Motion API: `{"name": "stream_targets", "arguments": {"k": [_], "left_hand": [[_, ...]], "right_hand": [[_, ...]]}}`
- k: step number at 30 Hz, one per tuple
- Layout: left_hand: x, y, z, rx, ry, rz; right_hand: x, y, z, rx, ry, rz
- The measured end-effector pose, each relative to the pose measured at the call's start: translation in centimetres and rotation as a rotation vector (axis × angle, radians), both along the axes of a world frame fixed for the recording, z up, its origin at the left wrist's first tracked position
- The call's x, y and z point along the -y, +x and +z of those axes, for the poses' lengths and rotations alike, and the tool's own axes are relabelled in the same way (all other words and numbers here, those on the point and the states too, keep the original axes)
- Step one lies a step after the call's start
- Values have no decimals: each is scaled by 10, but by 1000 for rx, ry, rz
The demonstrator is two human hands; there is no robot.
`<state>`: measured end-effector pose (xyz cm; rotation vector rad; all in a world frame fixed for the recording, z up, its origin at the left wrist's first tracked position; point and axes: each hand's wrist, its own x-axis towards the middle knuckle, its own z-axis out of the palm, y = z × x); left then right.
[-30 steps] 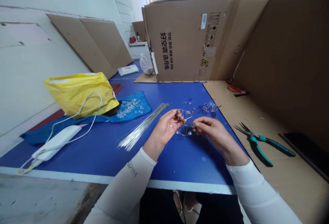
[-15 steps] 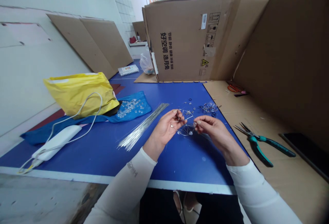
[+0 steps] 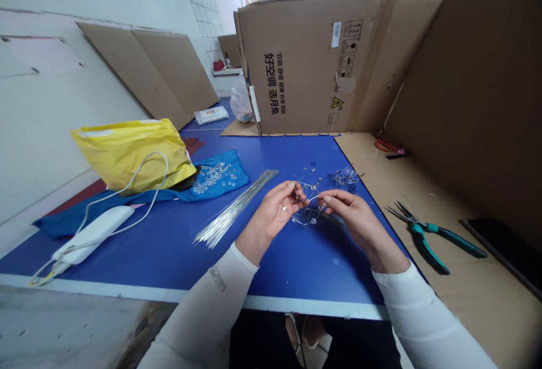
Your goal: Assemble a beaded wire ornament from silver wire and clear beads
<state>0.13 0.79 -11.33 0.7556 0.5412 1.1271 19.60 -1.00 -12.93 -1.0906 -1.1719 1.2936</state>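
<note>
Between my two hands, over the blue tabletop, is a looped wire piece with clear beads (image 3: 313,221). My left hand (image 3: 277,208) is closed, thumb and fingers pinching the wire on its left side; one bead rests against the fingers. On the other side, my right hand (image 3: 345,206) pinches the wire with thumb and forefinger near a bead. How the loops join is too fine to make out. Just beyond lies a small heap of beaded wire and dark rings (image 3: 344,178). A bundle of straight silver wires (image 3: 237,208) lies left of my left hand.
Needle-nose pliers (image 3: 417,233) and a dark flat object (image 3: 503,250) lie on cardboard at right, with orange-handled scissors (image 3: 386,145) farther back. Loose clear beads (image 3: 214,177) sit on blue cloth beside a yellow bag (image 3: 135,154). A white power strip (image 3: 93,236) lies left. Tall cardboard (image 3: 305,69) stands behind.
The beaded wire piece has turned slightly between my hands, its beads shifting a little. My right fingers have moved slightly left along the wire. Both hands keep their pinch.
</note>
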Motion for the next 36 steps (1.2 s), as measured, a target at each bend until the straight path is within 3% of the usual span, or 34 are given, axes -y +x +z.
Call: {"name": "stream_targets", "arguments": {"k": [11, 19, 26, 36], "left_hand": [[6, 4, 2, -91, 32, -28], [5, 4, -1, -267, 61, 48], [6, 5, 0, -285, 69, 39], [5, 4, -3, -273, 93, -5]], "right_hand": [[2, -2, 3, -67, -7, 50], [2, -1, 2, -111, -28, 66], [2, -1, 3, -151, -62, 47], [1, -1, 2, -71, 45, 65]]}}
